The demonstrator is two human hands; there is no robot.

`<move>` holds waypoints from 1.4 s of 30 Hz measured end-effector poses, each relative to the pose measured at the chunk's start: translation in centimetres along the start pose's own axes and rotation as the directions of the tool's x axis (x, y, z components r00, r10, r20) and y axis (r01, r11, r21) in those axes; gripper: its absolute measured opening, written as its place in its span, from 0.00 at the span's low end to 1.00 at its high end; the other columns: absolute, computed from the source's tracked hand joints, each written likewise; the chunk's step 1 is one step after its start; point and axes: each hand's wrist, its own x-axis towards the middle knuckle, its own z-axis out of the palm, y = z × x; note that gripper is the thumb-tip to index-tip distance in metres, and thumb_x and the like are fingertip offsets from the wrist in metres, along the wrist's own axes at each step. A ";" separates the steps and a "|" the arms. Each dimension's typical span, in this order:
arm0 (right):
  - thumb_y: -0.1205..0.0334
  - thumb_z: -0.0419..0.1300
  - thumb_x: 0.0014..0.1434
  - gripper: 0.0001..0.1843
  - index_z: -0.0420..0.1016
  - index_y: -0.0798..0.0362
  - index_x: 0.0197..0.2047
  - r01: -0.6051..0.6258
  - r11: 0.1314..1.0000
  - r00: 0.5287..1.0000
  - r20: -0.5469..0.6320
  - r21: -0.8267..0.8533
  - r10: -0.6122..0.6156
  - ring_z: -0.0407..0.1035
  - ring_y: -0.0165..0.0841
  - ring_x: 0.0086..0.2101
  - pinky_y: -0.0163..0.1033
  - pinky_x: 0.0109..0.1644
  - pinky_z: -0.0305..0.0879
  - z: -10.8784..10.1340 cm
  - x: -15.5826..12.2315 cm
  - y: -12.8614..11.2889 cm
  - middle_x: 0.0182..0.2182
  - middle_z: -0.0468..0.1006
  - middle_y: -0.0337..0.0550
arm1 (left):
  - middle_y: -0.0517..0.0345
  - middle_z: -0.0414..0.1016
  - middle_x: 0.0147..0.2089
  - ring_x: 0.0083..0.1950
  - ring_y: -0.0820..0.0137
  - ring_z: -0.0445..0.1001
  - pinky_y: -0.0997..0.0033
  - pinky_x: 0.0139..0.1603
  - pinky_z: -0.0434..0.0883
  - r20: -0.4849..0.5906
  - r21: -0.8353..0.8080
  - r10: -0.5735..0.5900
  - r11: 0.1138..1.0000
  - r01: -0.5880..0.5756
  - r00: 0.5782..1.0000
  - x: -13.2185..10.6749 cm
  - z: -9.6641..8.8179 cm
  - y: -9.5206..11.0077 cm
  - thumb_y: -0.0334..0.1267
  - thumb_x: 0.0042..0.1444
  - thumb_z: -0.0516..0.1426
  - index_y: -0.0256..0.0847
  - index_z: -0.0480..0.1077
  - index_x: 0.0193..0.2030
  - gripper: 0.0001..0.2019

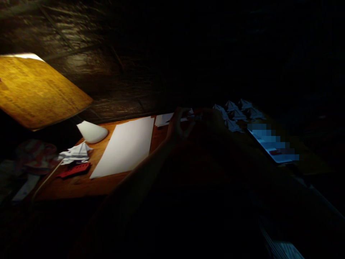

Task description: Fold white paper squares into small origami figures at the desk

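My left hand (177, 126) is raised over the back of the wooden table, its fingers and thumb curved round toward a small pale thing in the shadow. What that thing is, I cannot make out. Close by on the right is my right hand (215, 118), so dark that its fingers hardly show. Behind my left hand lie some white paper pieces (163, 119). Several folded paper shapes with pointed tops (237, 114) sit beyond my right hand. To the left of my left forearm, a large white sheet of paper (126, 145) lies flat.
On the left stand a white, rounded lamp-like object (91, 132), a crumpled striped paper (77, 153) and a red object (75, 170). A yellow-brown board (40, 90) rises at upper left. A lit phone-like screen (269, 144) lies at right. Deep shadow covers the front.
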 end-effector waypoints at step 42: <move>0.56 0.78 0.36 0.21 0.69 0.53 0.22 -0.346 0.814 0.937 0.123 0.467 0.328 0.62 0.27 0.24 0.36 0.29 0.58 0.1 -0.4 -1.1 0.21 0.68 0.34 | 0.59 0.74 0.30 0.33 0.71 0.70 0.72 0.32 0.67 0.108 -0.343 -0.405 0.842 0.417 0.908 -0.3 1.3 -1.6 0.48 0.56 0.64 0.40 0.72 0.31 0.13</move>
